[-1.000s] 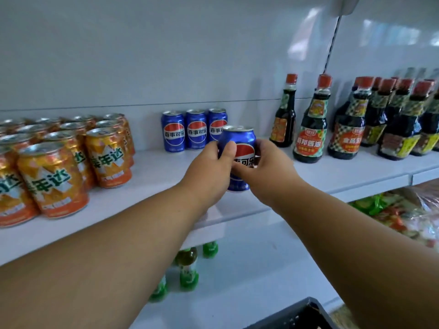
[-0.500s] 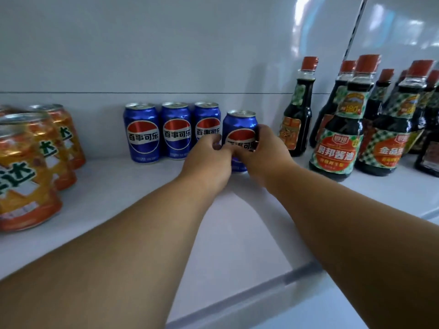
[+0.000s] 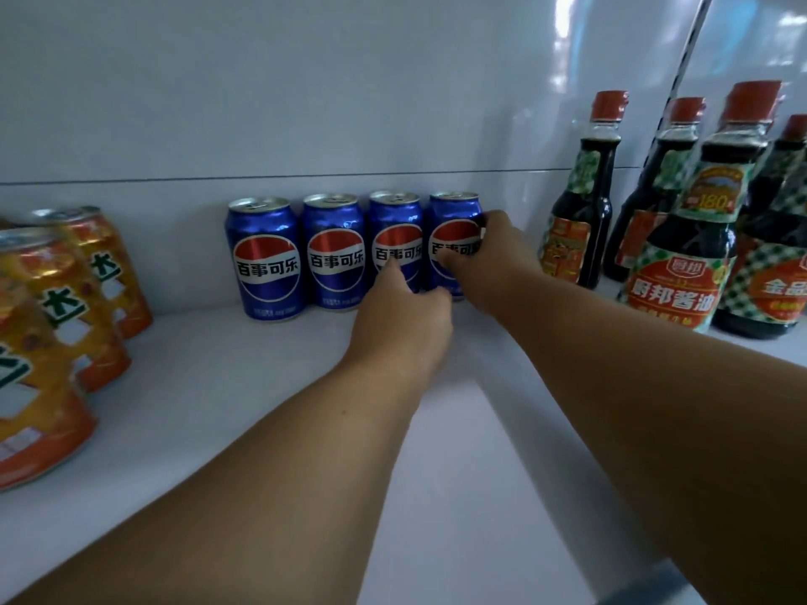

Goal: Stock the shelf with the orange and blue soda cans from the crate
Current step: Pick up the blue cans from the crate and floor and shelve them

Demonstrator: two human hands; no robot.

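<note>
**Fourth blue can at the back wall: hand positions and release clearance**

White shelf board (image 3: 262, 408) and white back panel (image 3: 305, 102) bound the work area.

Far left: orange cans (image 3: 48, 351) stand upright in a file running front to back; the nearest is cut off by the frame edge and blurred.

Centre: four blue cans stand upright in a row against the back panel, sides touching or very nearly so. The first three blue cans (image 3: 334, 251) are set. The fourth blue can (image 3: 454, 229), at the right end, is the one in hand. Its long axis is vertical.

Left hand (image 3: 401, 316): lies low in front of the third and fourth cans, fingers curled, one fingertip touching the third can's label. Whether it grips anything cannot be told.

Right hand (image 3: 493, 259): wraps the fourth can from its right side, thumb across the label, fingers behind. This hand is the nearer one and holds the can.

Right: soy sauce bottles (image 3: 681, 238) stand just beside the right hand. Judgement: withdrawal should run straight back toward the shelf front, away from the bottles.

Not visible: the crate, the fourth can's base and the right fingertips.
</note>
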